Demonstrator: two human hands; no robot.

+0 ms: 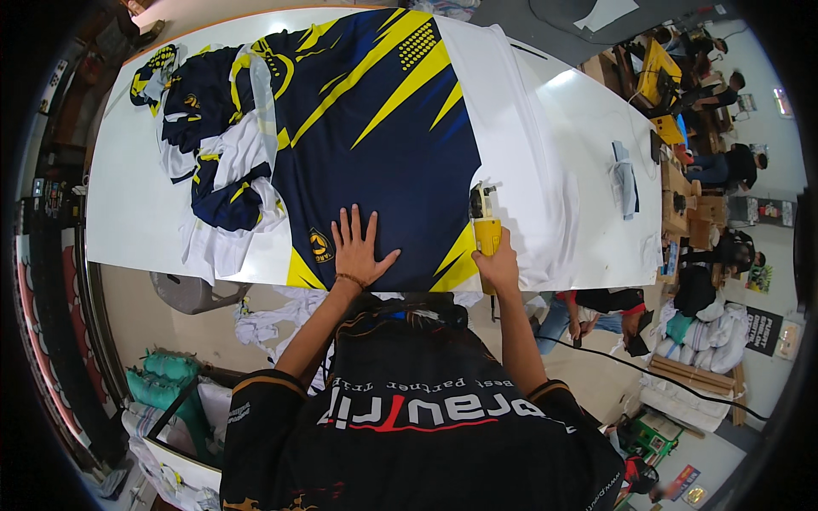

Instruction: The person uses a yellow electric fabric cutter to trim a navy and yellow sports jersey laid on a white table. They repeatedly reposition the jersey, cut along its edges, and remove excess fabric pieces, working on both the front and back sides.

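A navy fabric panel with yellow streaks and a small badge lies spread over the white table. My left hand rests flat on its near part, fingers spread, just right of the badge. My right hand is wrapped around a yellow handheld electric cloth cutter. The cutter's metal head sits at the panel's right edge, where the navy print meets white fabric. Whether its blade touches the cloth is too small to tell.
A heap of navy, yellow and white fabric pieces lies left of the panel. Folded pale cloth sits at the table's right. A black cable runs off right. A grey stool stands below the near edge; other people work at the right.
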